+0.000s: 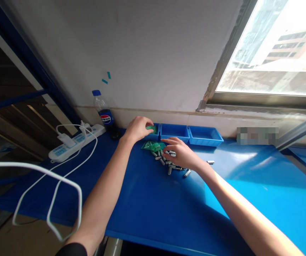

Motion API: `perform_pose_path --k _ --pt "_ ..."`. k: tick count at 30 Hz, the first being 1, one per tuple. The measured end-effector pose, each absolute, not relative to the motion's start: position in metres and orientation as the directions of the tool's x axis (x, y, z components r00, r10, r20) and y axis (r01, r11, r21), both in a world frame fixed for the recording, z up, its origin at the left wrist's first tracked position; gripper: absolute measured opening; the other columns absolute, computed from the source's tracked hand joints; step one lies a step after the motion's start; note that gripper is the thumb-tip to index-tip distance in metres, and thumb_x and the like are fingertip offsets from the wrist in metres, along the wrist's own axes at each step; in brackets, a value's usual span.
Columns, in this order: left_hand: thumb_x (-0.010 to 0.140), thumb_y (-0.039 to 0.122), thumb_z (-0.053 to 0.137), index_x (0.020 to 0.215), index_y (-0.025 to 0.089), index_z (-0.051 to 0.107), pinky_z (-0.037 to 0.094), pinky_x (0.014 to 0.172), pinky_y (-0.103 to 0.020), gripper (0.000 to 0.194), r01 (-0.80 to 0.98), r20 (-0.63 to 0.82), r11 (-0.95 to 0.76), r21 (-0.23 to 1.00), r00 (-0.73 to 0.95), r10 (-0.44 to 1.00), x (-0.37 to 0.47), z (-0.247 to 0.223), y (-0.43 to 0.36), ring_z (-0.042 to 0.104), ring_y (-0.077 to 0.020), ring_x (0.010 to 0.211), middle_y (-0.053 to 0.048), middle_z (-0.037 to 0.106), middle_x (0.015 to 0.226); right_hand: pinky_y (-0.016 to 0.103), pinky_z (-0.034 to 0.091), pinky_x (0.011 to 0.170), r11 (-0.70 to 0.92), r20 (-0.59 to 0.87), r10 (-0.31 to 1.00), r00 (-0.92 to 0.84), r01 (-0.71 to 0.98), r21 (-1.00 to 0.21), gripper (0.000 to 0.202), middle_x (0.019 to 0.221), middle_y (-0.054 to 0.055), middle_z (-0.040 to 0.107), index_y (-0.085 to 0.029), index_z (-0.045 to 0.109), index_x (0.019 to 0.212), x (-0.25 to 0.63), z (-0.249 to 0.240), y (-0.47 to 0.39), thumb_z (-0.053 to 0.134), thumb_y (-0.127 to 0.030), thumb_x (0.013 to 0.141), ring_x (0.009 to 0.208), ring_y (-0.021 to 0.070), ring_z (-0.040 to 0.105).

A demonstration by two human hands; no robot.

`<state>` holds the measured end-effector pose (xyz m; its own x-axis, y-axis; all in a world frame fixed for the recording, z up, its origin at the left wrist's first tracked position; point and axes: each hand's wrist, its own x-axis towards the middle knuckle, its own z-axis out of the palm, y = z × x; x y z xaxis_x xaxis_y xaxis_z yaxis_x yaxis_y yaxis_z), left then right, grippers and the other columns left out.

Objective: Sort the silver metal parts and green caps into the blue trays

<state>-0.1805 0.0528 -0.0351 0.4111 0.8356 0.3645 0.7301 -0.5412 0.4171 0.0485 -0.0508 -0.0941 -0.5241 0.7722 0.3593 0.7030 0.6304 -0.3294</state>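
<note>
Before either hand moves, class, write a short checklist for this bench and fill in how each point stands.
1. Left hand at the left bin: ok.
2. Left hand's grip on the green piece at its fingertips: cannot tell; it may only be touching it.
3. Three bins in a row along the wall: ok.
4. Small metallic cylinders all in one group: not ok; a lone cylinder lies apart, to the right.
5. Bottle upright and capped: ok.
6. White cable free of the left forearm: cannot tell; they overlap in this view.
</note>
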Motion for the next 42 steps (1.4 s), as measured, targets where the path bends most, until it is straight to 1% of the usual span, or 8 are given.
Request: perform_pose_path --k 5,11,16,21,28,35,39,42 --pt "0.083 0.033 0.075 0.102 0.021 0.081 0.059 0.083 -0.030 0.024 0.626 0.346 -0.623 0.469 0.519 0.782 -0.173 -0.036 0.049 0.075 -0.0227 0.091 -0.007 0.080 0.095 0.058 0.051 0.104 0.632 0.329 0.765 -0.554 0.746 -0.212 0.020 0.133 0.009 0.073 -0.022 0.080 0.107 0.047 -0.103 -0.050 0.064 -0.031 0.098 0.130 0.0392 0.058" --pt "0.084 0.032 0.074 0.104 0.019 0.081 0.059 0.079 -0.026 0.025 0.561 0.271 -0.621 0.547 0.583 0.766 -0.170 -0.025 0.040 0.075 -0.0204 0.087 -0.006 0.081 0.093 0.048 0.055 0.098 0.690 0.435 0.705 -0.561 0.684 -0.237 0.021 0.114 0.011 0.079 -0.020 0.080 0.108 0.053 -0.096 -0.048 0.061 -0.021 0.099 0.114 0.0318 0.067" --pt "0.086 0.044 0.073 0.105 0.020 0.082 0.058 0.080 -0.028 0.031 0.503 0.266 -0.614 0.608 0.600 0.755 -0.168 -0.021 0.035 0.075 -0.0222 0.089 -0.007 0.081 0.095 0.042 0.059 0.088 0.618 0.580 0.753 -0.312 0.638 -0.459 0.021 0.105 0.008 0.080 -0.024 0.080 0.100 0.058 -0.087 -0.047 0.059 -0.024 0.098 0.099 0.0270 0.073" --pt "0.083 0.046 0.076 0.102 0.020 0.082 0.058 0.081 -0.028 0.033 0.405 0.208 -0.618 0.674 0.698 0.685 -0.163 -0.017 0.027 0.076 -0.0231 0.092 -0.006 0.082 0.099 0.039 0.063 0.082 0.437 0.467 0.884 -0.005 0.365 -0.822 0.018 0.093 0.006 0.080 -0.022 0.079 0.091 0.059 -0.078 -0.046 0.076 -0.038 0.086 0.087 0.0250 0.076" --pt "0.082 0.037 0.075 0.096 0.018 0.081 0.056 0.072 -0.026 0.025 0.388 0.188 -0.618 0.684 0.724 0.663 -0.159 -0.016 0.025 0.074 -0.0200 0.084 -0.006 0.081 0.093 0.038 0.062 0.079 0.363 0.372 0.927 0.035 0.153 -0.919 0.030 0.090 0.007 0.080 -0.020 0.076 0.089 0.057 -0.076 -0.044 0.086 -0.045 0.075 0.085 0.0252 0.076" --pt "0.082 0.031 0.073 0.088 0.017 0.078 0.055 0.073 -0.026 0.015 0.489 0.350 -0.651 0.580 0.572 0.742 -0.172 -0.014 0.035 0.072 -0.0187 0.079 -0.005 0.079 0.086 0.039 0.060 0.088 0.423 0.454 0.891 -0.011 0.386 -0.820 0.023 0.105 0.008 0.079 -0.022 0.075 0.099 0.053 -0.081 -0.046 0.072 -0.043 0.090 0.098 0.0249 0.074" --pt "0.088 0.028 0.067 0.094 0.019 0.076 0.056 0.080 -0.030 0.014 0.596 0.574 -0.632 0.495 0.322 0.753 -0.179 -0.018 0.044 0.072 -0.0205 0.085 -0.007 0.079 0.095 0.049 0.055 0.099 0.560 0.420 0.827 -0.373 0.616 -0.554 0.022 0.125 0.009 0.076 -0.024 0.080 0.095 0.051 -0.088 -0.049 0.066 -0.041 0.096 0.121 0.0328 0.066" --pt "0.086 0.023 0.068 0.100 0.021 0.077 0.057 0.084 -0.031 0.017 0.685 0.558 -0.589 0.429 0.311 0.769 -0.183 -0.029 0.050 0.073 -0.0235 0.093 -0.008 0.079 0.100 0.057 0.053 0.103 0.628 0.388 0.773 -0.502 0.689 -0.360 0.025 0.133 0.008 0.073 -0.025 0.082 0.095 0.049 -0.096 -0.050 0.063 -0.042 0.099 0.131 0.0382 0.058"
